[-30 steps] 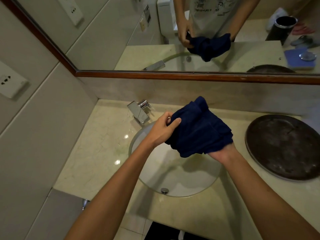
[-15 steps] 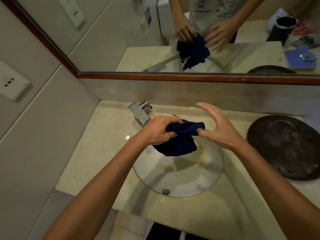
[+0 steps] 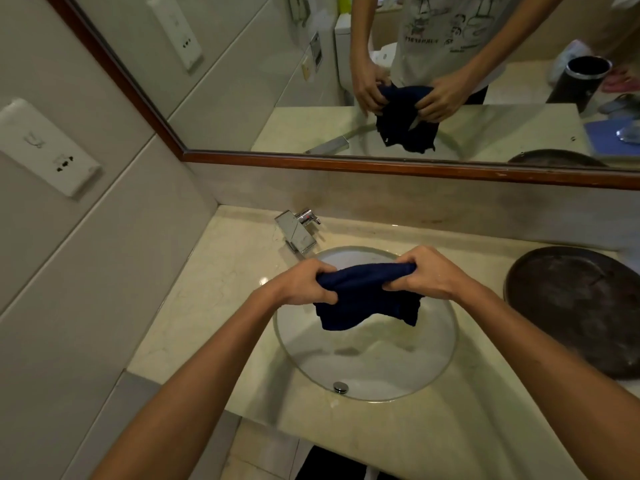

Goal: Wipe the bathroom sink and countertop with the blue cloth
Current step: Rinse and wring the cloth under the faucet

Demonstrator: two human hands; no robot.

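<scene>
Your right hand (image 3: 424, 275), spread open half a second ago, has closed on the blue cloth (image 3: 363, 294) opposite your left hand (image 3: 304, 284). Both now pinch it bunched above the sink (image 3: 433, 368), just before the tap (image 3: 298, 233). You seem to be wringing or folding; wiping sink and worktop (image 3: 214, 299) hasn't begun.

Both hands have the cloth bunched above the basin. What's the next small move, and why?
Probably lower the blue cloth onto the sink wall and start wiping. The left hand and right hand grip it at either end above the bowl, and it touches neither the sink nor the countertop.
</scene>
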